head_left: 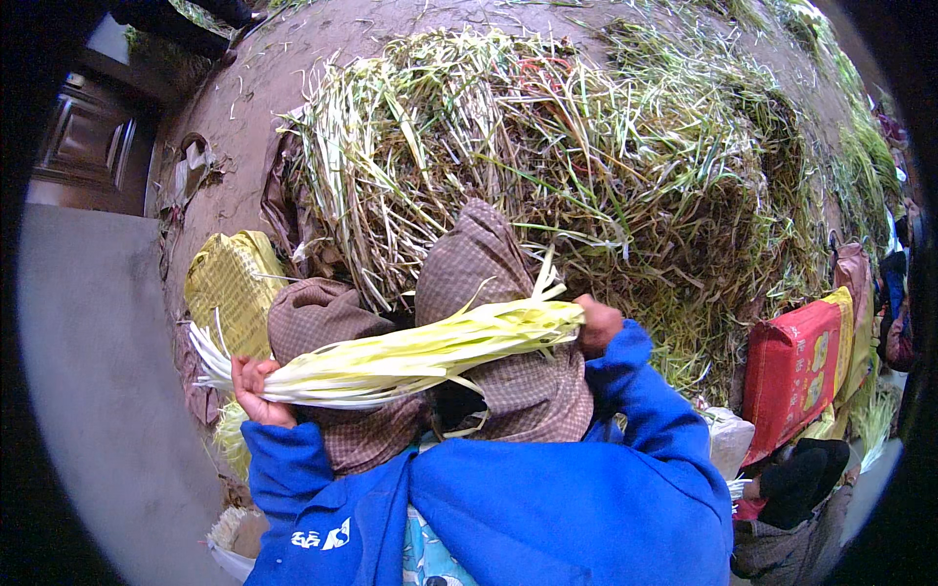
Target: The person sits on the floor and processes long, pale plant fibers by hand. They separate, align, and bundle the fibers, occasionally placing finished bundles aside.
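Note:
A long bundle of blanched chives (432, 351), yellow at the leaf end and white at the stem end, stretches across my lap. My left hand (258, 392) grips it close to the white stems, which fan out past the fingers. The leafy end is in my right hand (599, 326), slightly blurred, with some tips sticking up beside it. Checked brown trousers (476, 256) cover my raised knees beneath the bundle. Just beyond them lies a large heap of green and dried leaves (542, 132).
A yellow woven sack (231, 293) is left of my knees, near a grey wall (88, 351). To the right stands a red printed bag (791, 373), with another person's arm (799, 483) below it. Dark-clothed legs (176, 29) show at upper left.

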Tool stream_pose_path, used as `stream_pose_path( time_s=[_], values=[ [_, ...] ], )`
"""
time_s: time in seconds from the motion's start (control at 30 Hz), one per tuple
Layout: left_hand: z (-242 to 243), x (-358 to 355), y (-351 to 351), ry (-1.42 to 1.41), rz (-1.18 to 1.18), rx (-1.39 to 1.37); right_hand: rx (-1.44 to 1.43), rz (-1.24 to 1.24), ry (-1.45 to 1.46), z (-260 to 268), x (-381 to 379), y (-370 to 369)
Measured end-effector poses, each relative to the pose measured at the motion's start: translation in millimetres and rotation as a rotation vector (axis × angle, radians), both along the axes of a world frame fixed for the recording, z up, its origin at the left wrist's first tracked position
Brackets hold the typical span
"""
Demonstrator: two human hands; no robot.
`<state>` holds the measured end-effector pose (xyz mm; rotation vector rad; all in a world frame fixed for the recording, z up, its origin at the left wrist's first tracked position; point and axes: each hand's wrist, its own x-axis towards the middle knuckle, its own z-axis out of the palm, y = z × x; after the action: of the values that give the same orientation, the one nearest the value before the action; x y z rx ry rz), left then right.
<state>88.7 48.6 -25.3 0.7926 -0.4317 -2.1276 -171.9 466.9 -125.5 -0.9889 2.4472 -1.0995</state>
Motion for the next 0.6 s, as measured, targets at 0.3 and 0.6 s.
stream_pose_path(
  time_s=[0.3,0.6],
  values=[
    [9,-13,8,0.239,-0.138,0.073,0.302,-0.096,-0.209,-180,23,80],
    [-1,-3,7,0.057,0.043,0.074,-0.634,-0.548,-0.817,-24,-77,109]
  ],
)
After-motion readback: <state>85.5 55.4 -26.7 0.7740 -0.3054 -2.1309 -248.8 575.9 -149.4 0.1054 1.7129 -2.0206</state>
